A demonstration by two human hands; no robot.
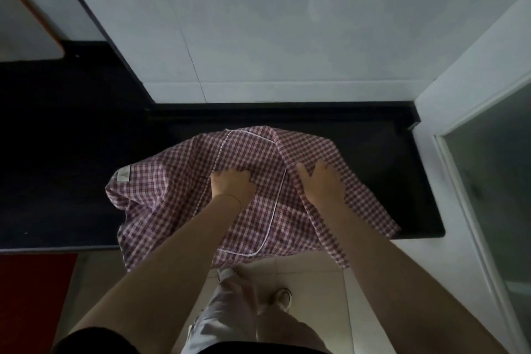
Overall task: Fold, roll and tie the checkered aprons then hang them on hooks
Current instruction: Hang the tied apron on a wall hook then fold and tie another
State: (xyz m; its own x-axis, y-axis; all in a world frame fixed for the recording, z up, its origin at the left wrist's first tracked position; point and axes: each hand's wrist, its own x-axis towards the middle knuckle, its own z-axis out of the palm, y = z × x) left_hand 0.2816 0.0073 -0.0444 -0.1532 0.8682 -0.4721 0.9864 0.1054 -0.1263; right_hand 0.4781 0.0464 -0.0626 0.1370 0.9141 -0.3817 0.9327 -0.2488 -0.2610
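Left hand (232, 182) grips a bunched fold of the checkered apron (184, 181); just right of it, right hand (323, 182) presses flat, fingers straight.

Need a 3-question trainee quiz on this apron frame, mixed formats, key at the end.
1. True or false: the checkered apron lies flat and fully on the black counter.
2. Multiple choice: the left hand is A) off the cloth, B) fingers curled into the apron, C) holding a hook.
3. Fill in: the right hand rests on the apron with fingers ____.

Key
1. False: it is rumpled, and its near edge hangs over the counter's front.
2. B.
3. Straight, the hand lying flat on the cloth.
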